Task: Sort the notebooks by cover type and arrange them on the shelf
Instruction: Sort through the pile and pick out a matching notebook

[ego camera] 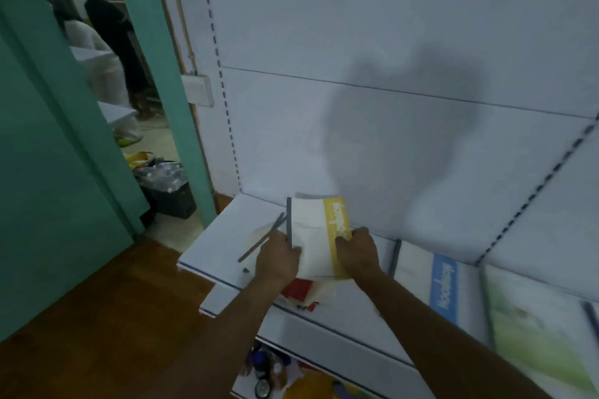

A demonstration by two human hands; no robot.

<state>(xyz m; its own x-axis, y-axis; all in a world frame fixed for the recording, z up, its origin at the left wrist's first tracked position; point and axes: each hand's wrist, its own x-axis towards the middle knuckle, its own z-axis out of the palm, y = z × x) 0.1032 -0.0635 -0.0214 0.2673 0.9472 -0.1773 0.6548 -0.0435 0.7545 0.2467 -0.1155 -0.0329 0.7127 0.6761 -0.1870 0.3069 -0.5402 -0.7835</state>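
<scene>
Both forearms reach in from the near edge of the view toward the white metal shelf [227, 230], and both hands are on one notebook. The left hand [275, 261] grips the grey-spined edge of the white notebook with a yellow band [316, 236], fingers curled round its left side; the right hand [356, 253] pinches its right side at the yellow band. That notebook stands near the shelf's left end, close to the white back panel [389, 42].

Largest of the placed items, the green-and-white landscape-cover notebook [534, 327] lies toward the shelf's right end, blurred. Just left of it lies the white notebook with a blue band [431, 272], also grey-spined. Left of the held notebook, a loose grey spine strip [262, 238] slants over a pale cover lying flat at the left end. Below the hands, red and cream covers [301, 290] sit on the lower shelf [324, 321], apparently unsorted.

By my reading the sorting is partly done: two notebooks look laid out on the right, one is being set in place, and the lower pile remains.

Writing: the yellow band bears white lettering running sideways, too blurred to read with certainty. The blue band's white word looks like "Longbow" or similar; I cannot confirm it.
</scene>
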